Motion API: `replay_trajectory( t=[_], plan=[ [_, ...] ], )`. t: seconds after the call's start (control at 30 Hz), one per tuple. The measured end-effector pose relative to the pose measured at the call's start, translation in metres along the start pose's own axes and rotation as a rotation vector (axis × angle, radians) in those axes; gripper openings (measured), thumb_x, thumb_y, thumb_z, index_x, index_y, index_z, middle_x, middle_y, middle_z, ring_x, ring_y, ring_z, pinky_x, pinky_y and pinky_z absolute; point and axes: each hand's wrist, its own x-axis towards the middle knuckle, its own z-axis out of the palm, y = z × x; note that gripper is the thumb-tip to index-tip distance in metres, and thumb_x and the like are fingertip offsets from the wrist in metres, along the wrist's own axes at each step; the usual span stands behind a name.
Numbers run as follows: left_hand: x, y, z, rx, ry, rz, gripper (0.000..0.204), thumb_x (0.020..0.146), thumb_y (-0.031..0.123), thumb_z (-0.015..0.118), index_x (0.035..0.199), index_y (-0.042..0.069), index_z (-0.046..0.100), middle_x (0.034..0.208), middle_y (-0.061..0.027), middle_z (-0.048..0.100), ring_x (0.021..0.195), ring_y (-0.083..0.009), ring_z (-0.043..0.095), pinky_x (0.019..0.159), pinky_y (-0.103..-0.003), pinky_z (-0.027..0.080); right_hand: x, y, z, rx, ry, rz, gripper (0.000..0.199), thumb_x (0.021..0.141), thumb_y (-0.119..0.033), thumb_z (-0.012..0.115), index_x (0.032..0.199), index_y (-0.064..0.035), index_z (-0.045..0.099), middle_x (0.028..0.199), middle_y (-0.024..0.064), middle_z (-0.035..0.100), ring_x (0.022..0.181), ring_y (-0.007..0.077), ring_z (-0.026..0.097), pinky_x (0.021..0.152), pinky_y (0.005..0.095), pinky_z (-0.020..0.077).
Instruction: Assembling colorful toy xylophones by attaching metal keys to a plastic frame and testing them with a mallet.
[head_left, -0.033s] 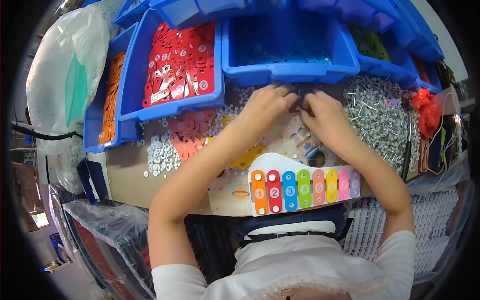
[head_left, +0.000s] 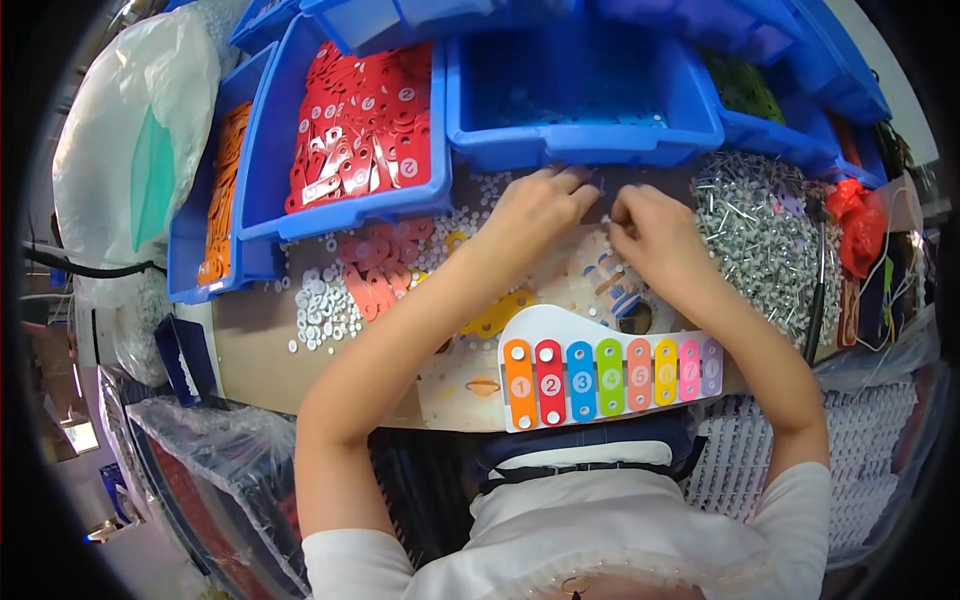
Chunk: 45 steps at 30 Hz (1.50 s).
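Observation:
My left hand [head_left: 543, 208] is over the table just in front of a blue bin [head_left: 585, 145], its fingers bent and pressed together. Close by on the right, my right hand [head_left: 650, 222] curls with thumb and fingers drawn together. Whatever is between the fingertips of either hand is too small or hidden to make out. Nearer my body lies a toy xylophone [head_left: 560, 322] with a white base and a row of coloured, numbered bars. White round caps sit on both ends of its orange bar [head_left: 519, 385] and red bar [head_left: 550, 384]; the other bars show bare holes.
A heap of screws with white washers [head_left: 765, 250] lies right of my hands. White washers [head_left: 325, 312], pink bars [head_left: 375, 270] and yellow bars [head_left: 500, 315] are on the left. Bins hold red bars [head_left: 365, 130] and orange bars [head_left: 225, 190]. A black cable [head_left: 820, 280] hangs at right.
My right hand has shifted slightly to the right, with its thumb and fingers drawn closer. My left hand and the xylophone stay almost where they were.

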Motion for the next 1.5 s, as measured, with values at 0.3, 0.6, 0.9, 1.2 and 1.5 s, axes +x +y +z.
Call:
replay_trajectory(
  t=[0.3, 0.6, 0.9, 1.2, 1.5],
  plan=[
    [-0.023, 0.039, -0.048, -0.215, 0.098, -0.366, 0.027, 0.078, -0.003, 0.068, 0.105, 0.002, 0.064, 0.091, -0.0109, 0.064, 0.084, -0.0208, 0.066, 0.076, -0.031, 0.053, -0.058, -0.024, -0.040, 0.408, 0.019, 0.159, 0.014, 0.081, -0.001, 0.068, 0.094, 0.0008, 0.067, 0.083, 0.0109, 0.067, 0.074, 0.0196, 0.068, 0.067, 0.0286, 0.0523],
    [-0.071, 0.102, -0.053, -0.400, 0.120, -0.276, 0.022, 0.074, 0.003, 0.077, 0.094, 0.007, 0.072, 0.078, -0.0039, 0.066, 0.071, -0.0188, 0.056, 0.063, -0.030, 0.046, -0.093, -0.037, -0.021, 0.434, 0.077, -0.086, 0.012, 0.078, -0.002, 0.072, 0.087, 0.0007, 0.064, 0.093, 0.0093, 0.065, 0.079, 0.0222, 0.065, 0.066, 0.0322, 0.0525],
    [-0.085, 0.115, -0.051, 0.007, 0.030, -0.124, 0.038, 0.074, 0.024, 0.076, 0.110, 0.013, 0.069, 0.112, -0.0038, 0.060, 0.098, -0.0295, 0.053, 0.079, -0.041, 0.045, -0.107, -0.047, -0.021, -0.055, 0.123, -0.458, 0.028, 0.069, -0.001, 0.073, 0.096, 0.0045, 0.066, 0.098, 0.0141, 0.066, 0.087, 0.0269, 0.064, 0.072, 0.0367, 0.0522],
    [-0.061, 0.094, -0.081, -0.242, -0.252, -0.155, 0.031, 0.087, 0.023, 0.065, 0.114, 0.009, 0.067, 0.124, -0.0092, 0.059, 0.108, -0.0323, 0.052, 0.094, -0.042, 0.044, -0.066, -0.023, -0.031, 0.189, -0.097, -0.280, 0.012, 0.079, -0.005, 0.064, 0.090, 0.0000, 0.066, 0.088, 0.0145, 0.064, 0.083, 0.0280, 0.063, 0.075, 0.0378, 0.0496],
    [-0.022, 0.083, -0.074, -0.274, -0.213, -0.143, 0.023, 0.085, 0.007, 0.066, 0.107, 0.000, 0.066, 0.111, -0.0136, 0.064, 0.101, -0.0330, 0.059, 0.086, -0.040, 0.048, 0.011, 0.033, 0.024, -0.399, 0.019, -0.288, 0.016, 0.074, -0.008, 0.059, 0.090, -0.0058, 0.064, 0.106, 0.0115, 0.063, 0.092, 0.0291, 0.063, 0.078, 0.0360, 0.0535]
  ],
)
